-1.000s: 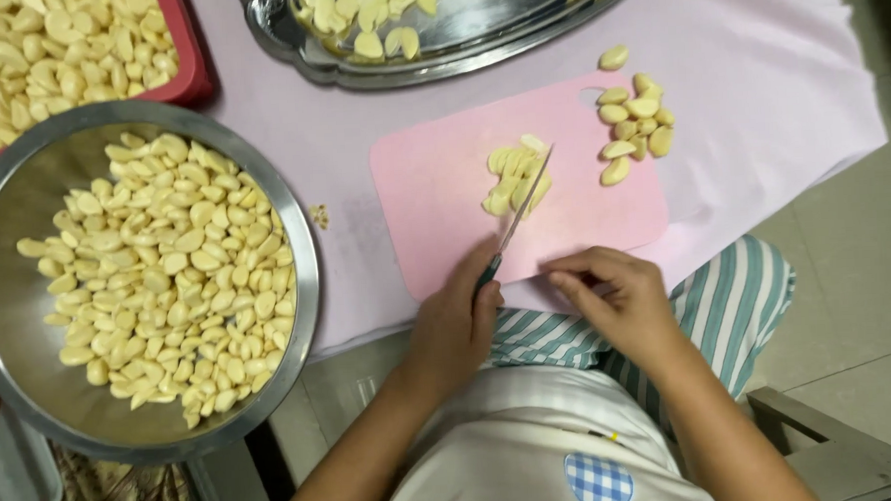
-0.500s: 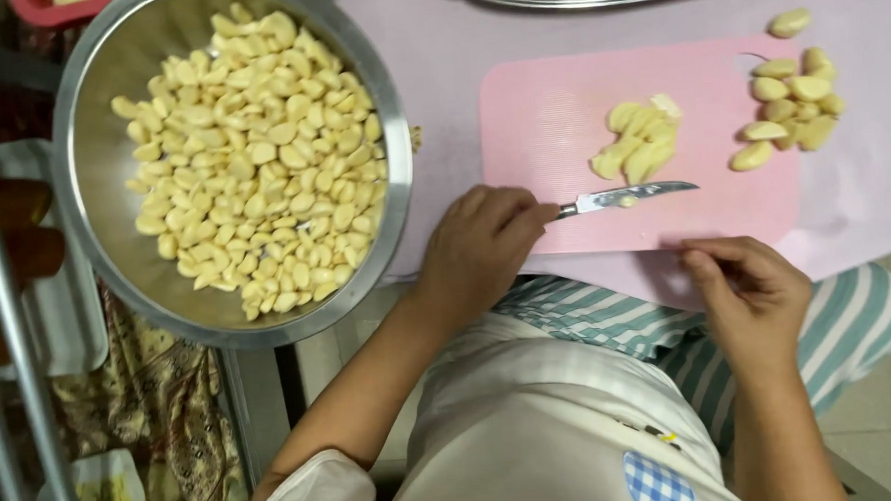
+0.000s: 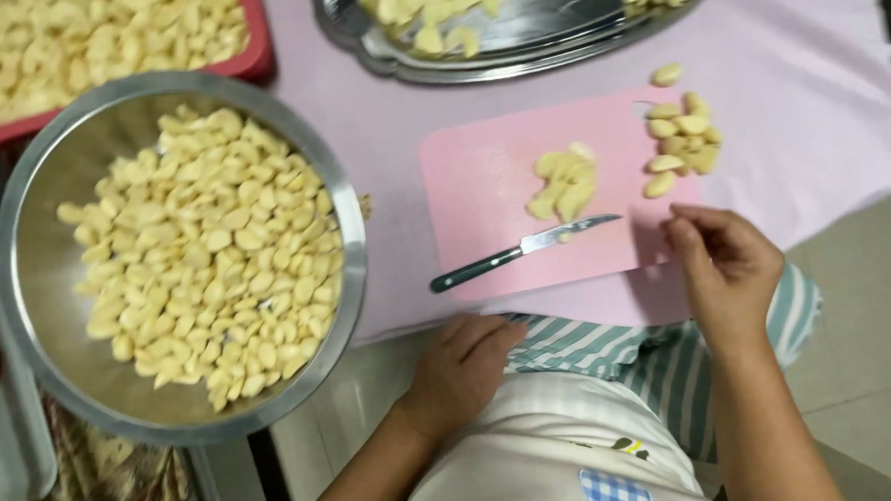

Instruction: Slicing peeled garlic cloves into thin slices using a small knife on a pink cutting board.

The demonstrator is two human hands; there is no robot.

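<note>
Two hands are working at the pink cutting board (image 3: 482, 179), and neither is gripping anything. The small knife (image 3: 521, 249) is lying flat on the board's near part, untouched; its long axis is running slantwise, the dark handle pointing toward the board's near-left corner and the blade tip toward the board's right side, just under a heap of cut garlic pieces (image 3: 563, 183).

The left hand (image 3: 466, 365) is resting off the board, below its near edge, fingers loosely curled and empty. The handle end is lying up and slightly right of it, near, so this hand appears the closer of the two to the handle.

The right hand (image 3: 727, 263) is hovering at the board's near-right corner, fingertips bent together; whether they are pinching a small piece cannot be told. A cluster of whole peeled cloves (image 3: 683, 142) is lying at the board's far-right edge, just beyond this hand.

Left of the board, a steel bowl (image 3: 24, 229) is holding many peeled cloves; beyond the board, a steel tray (image 3: 537, 46) is holding more.
</note>
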